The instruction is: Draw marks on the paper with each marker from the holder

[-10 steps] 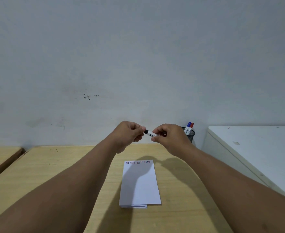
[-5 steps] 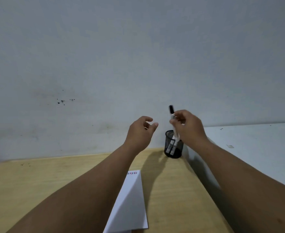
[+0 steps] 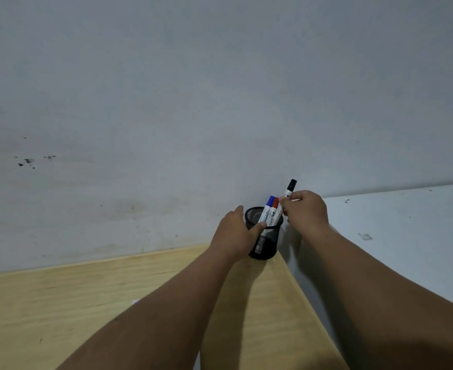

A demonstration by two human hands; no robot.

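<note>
The holder point(image 3: 264, 236), a black mesh cup, is standing at the far right corner of the wooden table point(image 3: 86, 303), against the wall point(image 3: 193, 102) and just beside a white cabinet point(image 3: 406, 236) that is abutting the table's right edge.

The holder is being steadied by the left hand point(image 3: 233, 235): the thumb is lying across its near rim and the palm is pressed to its left side. The other fingers are hidden behind the hand, so how far they are wrapping round cannot be told.

A black marker point(image 3: 286, 198) is being pinched at mid-barrel by the fingertips of the right hand point(image 3: 306, 210). It is being held nearly upright, tilted slightly right, black cap up. Its lower end is dipping into the holder's mouth; whether it is touching the bottom cannot be told.

Two more markers are standing inside, leaning right: a blue marker point(image 3: 267, 209) and, touching it on the right, a red marker point(image 3: 274, 206). Both are capped.

Of the paper point(image 3: 135, 302), only a pale sliver is being seen, at the left forearm's edge, toward the table's near side; the rest is covered by the arm.
</note>
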